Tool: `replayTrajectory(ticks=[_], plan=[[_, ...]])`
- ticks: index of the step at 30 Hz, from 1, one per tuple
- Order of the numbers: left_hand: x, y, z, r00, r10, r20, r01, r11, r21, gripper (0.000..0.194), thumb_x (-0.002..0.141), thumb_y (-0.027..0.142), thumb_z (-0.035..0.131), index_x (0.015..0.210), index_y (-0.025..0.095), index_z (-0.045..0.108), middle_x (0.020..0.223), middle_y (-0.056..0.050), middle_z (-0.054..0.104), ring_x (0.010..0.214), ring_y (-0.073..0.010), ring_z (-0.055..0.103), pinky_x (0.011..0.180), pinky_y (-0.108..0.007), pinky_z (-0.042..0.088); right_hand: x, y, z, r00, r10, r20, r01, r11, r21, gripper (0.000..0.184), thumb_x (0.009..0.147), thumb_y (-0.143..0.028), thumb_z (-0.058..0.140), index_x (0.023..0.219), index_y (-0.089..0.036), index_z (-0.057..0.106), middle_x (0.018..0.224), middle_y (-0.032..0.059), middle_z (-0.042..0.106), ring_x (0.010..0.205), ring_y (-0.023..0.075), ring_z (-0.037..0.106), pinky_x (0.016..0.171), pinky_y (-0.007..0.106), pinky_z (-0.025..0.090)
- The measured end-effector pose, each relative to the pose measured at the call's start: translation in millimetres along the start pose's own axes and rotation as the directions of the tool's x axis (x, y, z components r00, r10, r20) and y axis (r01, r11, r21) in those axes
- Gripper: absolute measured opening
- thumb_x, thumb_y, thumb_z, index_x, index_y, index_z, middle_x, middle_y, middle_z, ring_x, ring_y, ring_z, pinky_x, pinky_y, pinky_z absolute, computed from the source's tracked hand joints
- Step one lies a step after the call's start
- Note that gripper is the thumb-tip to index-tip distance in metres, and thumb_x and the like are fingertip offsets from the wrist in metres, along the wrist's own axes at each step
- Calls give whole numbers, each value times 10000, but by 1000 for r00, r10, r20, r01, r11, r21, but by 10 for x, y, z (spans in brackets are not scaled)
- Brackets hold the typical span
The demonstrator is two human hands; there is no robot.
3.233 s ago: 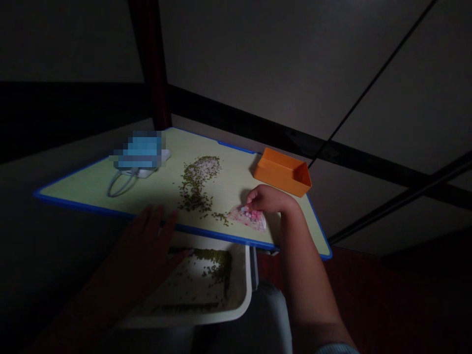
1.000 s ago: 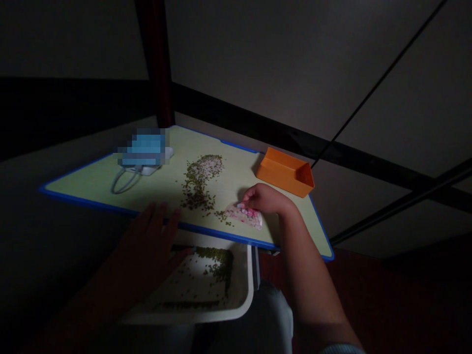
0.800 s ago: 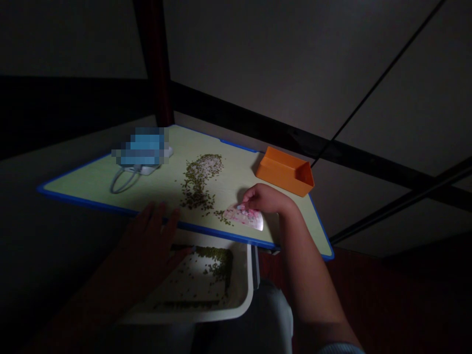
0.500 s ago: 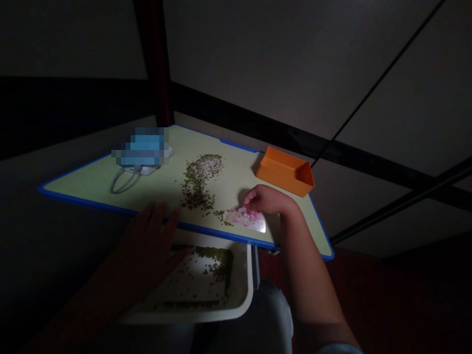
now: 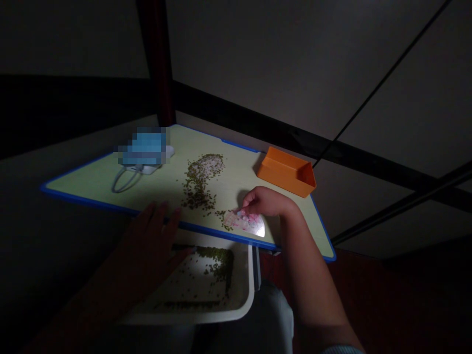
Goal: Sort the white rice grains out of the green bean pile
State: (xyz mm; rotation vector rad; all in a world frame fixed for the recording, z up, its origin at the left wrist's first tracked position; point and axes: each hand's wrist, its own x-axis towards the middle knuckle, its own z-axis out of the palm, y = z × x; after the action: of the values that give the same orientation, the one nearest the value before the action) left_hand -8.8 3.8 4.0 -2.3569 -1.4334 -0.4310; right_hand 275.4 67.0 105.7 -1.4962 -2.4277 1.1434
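Note:
My right hand (image 5: pixel 263 200) pinches a thin pink-and-white patterned sheet (image 5: pixel 250 225) with a rounded, shiny edge. The sheet lies low against the pale board (image 5: pixel 243 169) near its front edge. Beside its left side are some small green beans (image 5: pixel 201 183), part of a loose, curving scatter with whitish grains at its far end. In deep shadow, my left hand (image 5: pixel 149 233) has its fingers spread over the board's front edge, with nothing seen in them. Its thumb reaches down over a white tub (image 5: pixel 249 297) holding more green beans.
An orange open box (image 5: pixel 285 174) stands at the board's back right. At the left is a blurred-out blue item (image 5: pixel 145 147) on a white device with a looped grey cable (image 5: pixel 125 183). The board has a raised blue rim (image 5: pixel 92 201). Dark walls rise behind.
The sheet has tilted slightly, and its right corner catches more light. Both hands stay in nearly the same place; the whole view has shifted a little.

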Motion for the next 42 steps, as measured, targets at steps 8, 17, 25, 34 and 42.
replayTrajectory(ticks=[8, 17, 25, 34, 42], plan=[[13, 1, -24, 1000, -3, -1, 3, 1000, 19, 755, 733, 585, 441, 1277, 61, 415, 1332, -282, 446, 1287, -413, 386, 1033, -523, 358, 9, -32, 12, 1000, -5, -8, 5, 1000, -22, 123, 752, -188, 576, 676, -139, 659, 574, -16, 622, 537, 83, 537, 594, 227, 400], [17, 9, -25, 1000, 5, -27, -4, 999, 46, 766, 708, 570, 496, 1276, 62, 415, 1322, -276, 457, 1274, -420, 401, 1033, -512, 363, -12, 5, -25, 999, 37, -25, -39, 996, -77, 136, 749, -139, 545, 700, -138, 671, 603, 3, 666, 556, 95, 582, 606, 236, 402], [19, 12, -29, 999, 14, -48, -12, 999, 44, 746, 722, 556, 482, 1280, 64, 419, 1309, -278, 469, 1265, -421, 412, 1012, -516, 382, 8, 12, -5, 998, 51, -46, -53, 998, -40, 158, 783, -203, 554, 669, -137, 641, 594, 16, 664, 538, 101, 586, 582, 236, 415], [22, -4, -11, 996, 38, -81, -34, 998, 51, 755, 723, 571, 473, 1261, 43, 433, 1292, -294, 469, 1246, -424, 426, 1010, -515, 383, 16, 1, 12, 998, 25, -56, -27, 999, -34, 146, 775, -192, 552, 674, -140, 644, 584, 9, 660, 534, 97, 572, 577, 241, 397], [9, -4, 5, 996, 35, -78, -31, 998, 51, 754, 710, 567, 496, 1260, 53, 438, 1292, -290, 464, 1244, -432, 422, 1001, -517, 389, 21, 28, 2, 992, 56, -115, -59, 998, -28, 135, 743, -166, 534, 684, -135, 651, 570, 12, 648, 531, 107, 579, 564, 240, 407]])
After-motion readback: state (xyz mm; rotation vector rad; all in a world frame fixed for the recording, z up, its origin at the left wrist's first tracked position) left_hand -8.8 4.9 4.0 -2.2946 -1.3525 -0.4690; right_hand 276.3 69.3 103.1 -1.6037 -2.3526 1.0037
